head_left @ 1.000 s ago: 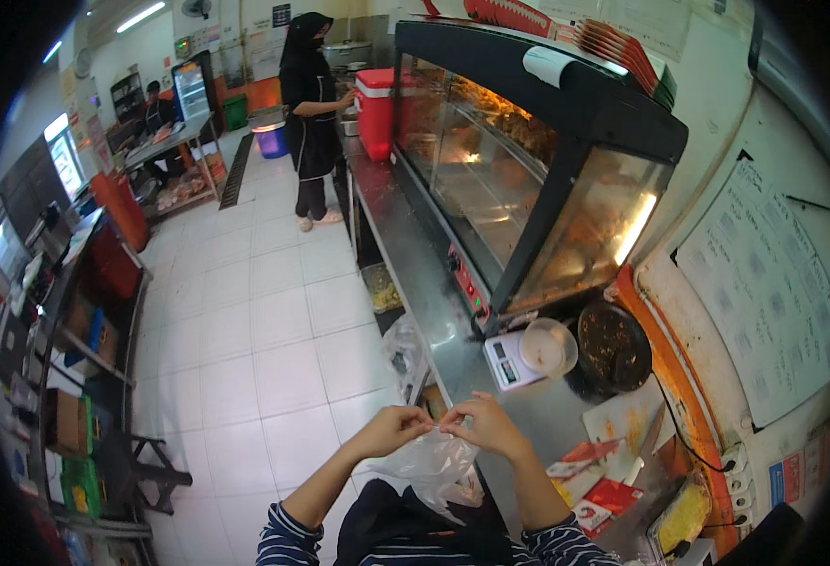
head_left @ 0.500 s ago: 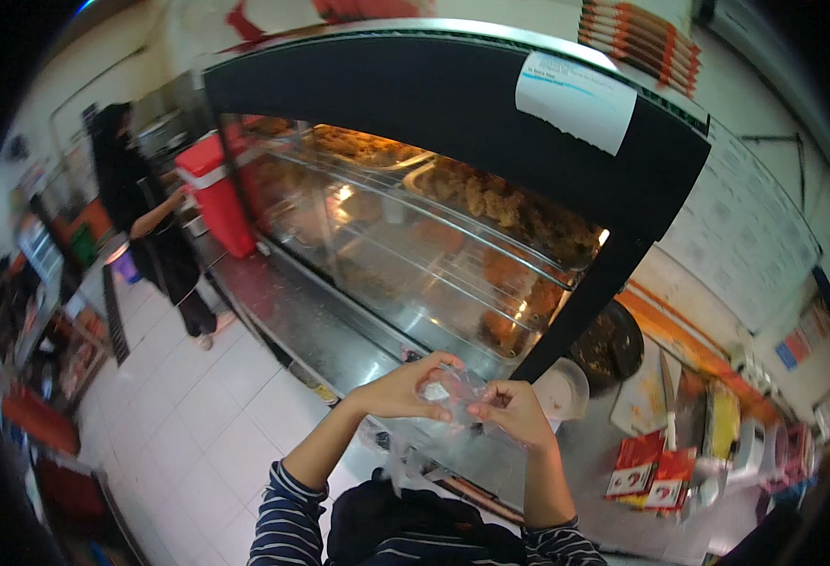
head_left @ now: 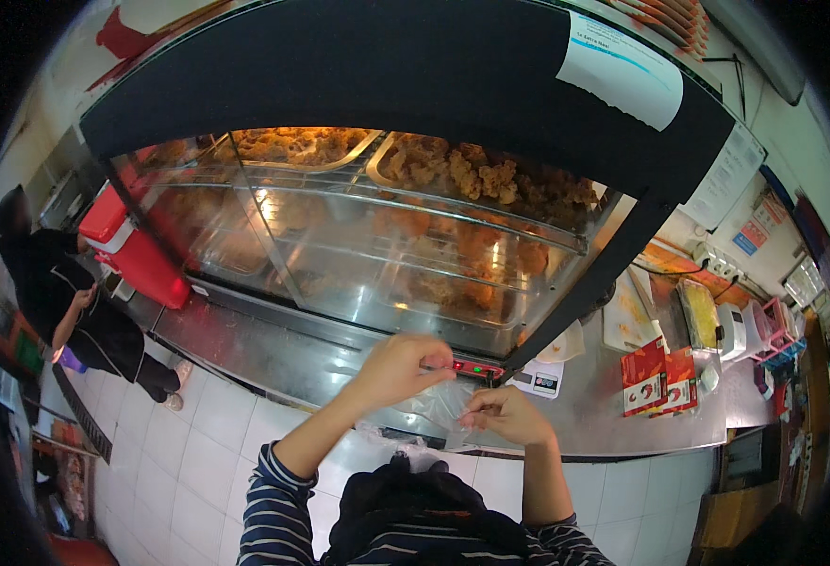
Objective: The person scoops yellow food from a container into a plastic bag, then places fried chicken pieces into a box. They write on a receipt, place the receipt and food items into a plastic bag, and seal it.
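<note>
Left fingers: my left hand [head_left: 398, 366] is curled, fingertips pinched on the top edge of a clear plastic bag [head_left: 437, 407].
Right fingers: my right hand [head_left: 506, 416] pinches the same bag's other edge, a little lower and to the right.
Bag: thin and see-through, held up between my two hands, just above the near edge of the steel table [head_left: 273, 354]; I cannot tell whether anything is inside.
Just beyond: a glass warming cabinet [head_left: 377, 236] with a black hood stands on the table, trays of fried chicken [head_left: 476, 179] on its upper shelf.
Right: a small white scale [head_left: 538, 380] beside the cabinet's corner, then red cartons [head_left: 660, 380] farther right.
Far left: a red cooler box [head_left: 132, 247] on the table, and another person in black [head_left: 75, 316] standing on the white tiled floor [head_left: 189, 453].
</note>
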Demonstrator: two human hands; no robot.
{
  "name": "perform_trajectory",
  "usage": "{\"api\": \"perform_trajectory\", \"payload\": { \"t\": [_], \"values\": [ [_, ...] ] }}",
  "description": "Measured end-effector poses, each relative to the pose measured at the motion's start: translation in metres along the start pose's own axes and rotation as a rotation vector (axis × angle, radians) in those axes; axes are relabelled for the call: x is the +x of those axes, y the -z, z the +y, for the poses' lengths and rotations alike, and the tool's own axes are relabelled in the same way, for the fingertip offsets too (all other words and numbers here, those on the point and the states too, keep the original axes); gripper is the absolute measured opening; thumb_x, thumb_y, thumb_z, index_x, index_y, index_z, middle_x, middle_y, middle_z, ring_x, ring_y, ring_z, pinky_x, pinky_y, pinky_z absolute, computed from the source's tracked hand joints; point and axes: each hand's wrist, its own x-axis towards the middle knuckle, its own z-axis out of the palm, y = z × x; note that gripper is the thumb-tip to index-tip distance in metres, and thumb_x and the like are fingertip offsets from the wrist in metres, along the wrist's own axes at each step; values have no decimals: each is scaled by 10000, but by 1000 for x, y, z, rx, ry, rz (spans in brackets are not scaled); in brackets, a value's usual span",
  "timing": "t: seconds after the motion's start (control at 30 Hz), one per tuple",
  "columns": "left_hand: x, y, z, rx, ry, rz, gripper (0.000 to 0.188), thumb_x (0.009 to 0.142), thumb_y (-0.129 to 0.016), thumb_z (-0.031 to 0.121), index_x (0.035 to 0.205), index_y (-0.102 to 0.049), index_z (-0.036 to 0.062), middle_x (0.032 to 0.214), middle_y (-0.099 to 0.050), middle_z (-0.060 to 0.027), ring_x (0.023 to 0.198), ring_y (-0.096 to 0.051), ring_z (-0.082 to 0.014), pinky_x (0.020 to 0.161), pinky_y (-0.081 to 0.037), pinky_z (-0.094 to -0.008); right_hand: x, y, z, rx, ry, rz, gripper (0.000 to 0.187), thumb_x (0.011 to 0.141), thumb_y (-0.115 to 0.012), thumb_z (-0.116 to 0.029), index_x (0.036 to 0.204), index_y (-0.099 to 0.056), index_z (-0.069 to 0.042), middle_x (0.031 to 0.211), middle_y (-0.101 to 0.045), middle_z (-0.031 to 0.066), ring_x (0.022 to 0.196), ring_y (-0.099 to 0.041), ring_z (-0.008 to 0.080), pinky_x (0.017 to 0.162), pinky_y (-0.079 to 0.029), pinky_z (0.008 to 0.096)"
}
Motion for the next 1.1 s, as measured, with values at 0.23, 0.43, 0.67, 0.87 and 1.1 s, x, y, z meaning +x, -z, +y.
{"api": "perform_trajectory", "payload": {
  "t": [0.23,0.43,0.67,0.87,1.1],
  "values": [
    [-41,-56,15,-153,68,184,203,741,-722,189,829,-592,60,724,-566,-9,610,-511,-108,561,-376,-238,-9,-29,43,462,-27,423,84,817,-658,-98,785,-598,-49,720,-583,7,625,-522,80,573,-427,215],
    [-37,-89,-3,-1068,347,-163,106,772,-690,58,810,-597,25,775,-592,14,701,-544,-45,637,-435,-197,-24,-38,55,870,-13,461,147,853,-627,-203,809,-547,-88,726,-559,0,594,-498,89,541,-395,214],
    [-21,-88,-7,-764,291,-60,69,762,-660,17,793,-601,30,790,-616,-15,678,-575,-84,612,-453,-217,-48,-26,54,571,-51,625,201,880,-588,-243,805,-523,-68,699,-558,23,588,-518,94,542,-430,222],
    [-8,-88,-4,62,-340,-24,170,696,-649,40,858,-634,87,841,-562,-60,742,-578,-239,608,-459,-291,-51,-29,59,215,-35,850,110,868,-543,-85,780,-486,-51,677,-553,27,577,-500,69,498,-405,195],
    [-8,-110,-28,-533,289,-625,174,818,-601,135,959,-641,42,838,-607,-25,701,-540,-98,610,-416,-268,-42,-54,49,-200,157,954,180,794,-565,75,822,-428,-39,676,-510,18,548,-434,28,479,-380,190]
  ]
}}
